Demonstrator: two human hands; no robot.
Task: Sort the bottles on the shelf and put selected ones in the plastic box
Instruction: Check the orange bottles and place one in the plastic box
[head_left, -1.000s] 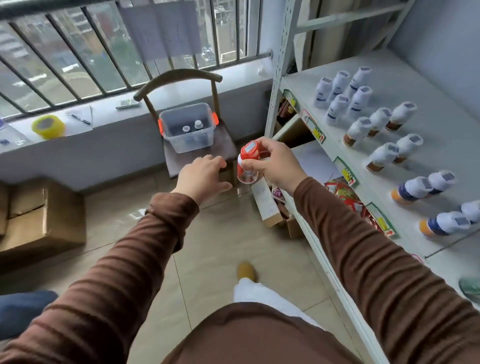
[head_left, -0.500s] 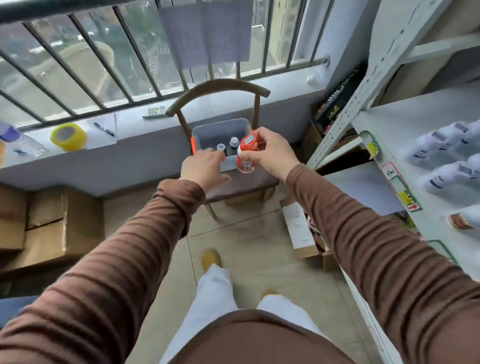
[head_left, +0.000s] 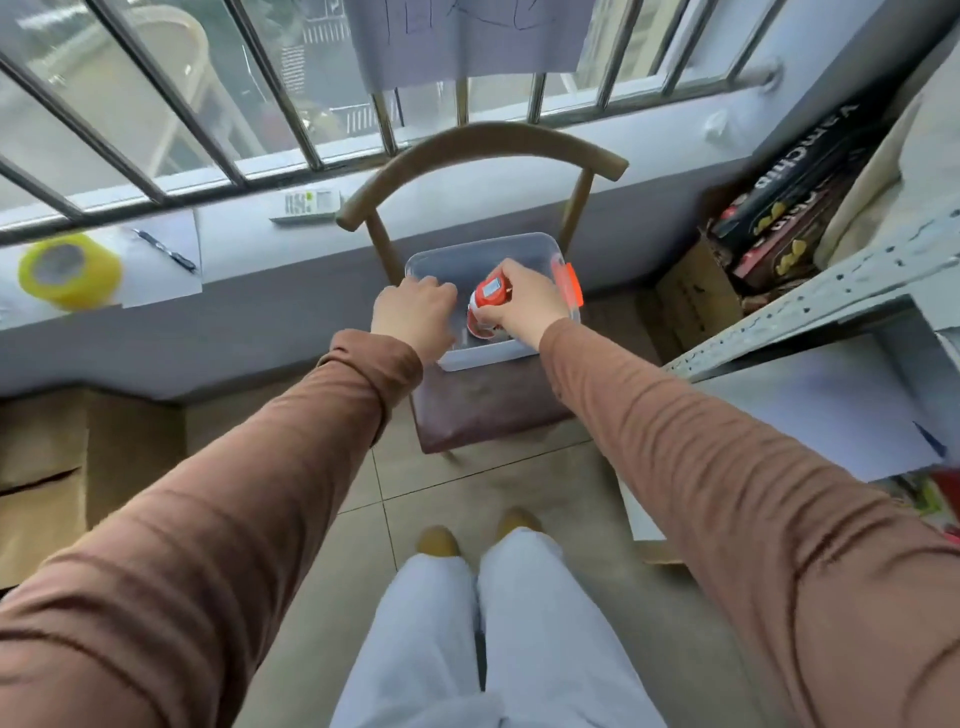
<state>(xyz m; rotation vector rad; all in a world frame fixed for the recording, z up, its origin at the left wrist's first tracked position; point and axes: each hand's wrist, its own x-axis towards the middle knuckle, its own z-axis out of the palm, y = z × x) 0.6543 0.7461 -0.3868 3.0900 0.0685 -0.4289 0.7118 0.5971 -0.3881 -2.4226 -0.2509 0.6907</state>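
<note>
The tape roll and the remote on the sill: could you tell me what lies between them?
In the head view, a pen on a paper sheet lies between tape roll and remote.

Clear, smooth plastic box (head_left: 480, 249); glossy red bottle (head_left: 487, 306), probably plastic; curved wooden chair (head_left: 483, 145); perforated metal shelf (head_left: 810, 317), painted matt.

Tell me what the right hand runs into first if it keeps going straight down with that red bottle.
Most likely the floor of the plastic box: the right hand holds the red bottle inside it. Depth is unclear; the left hand hides that side.
</note>
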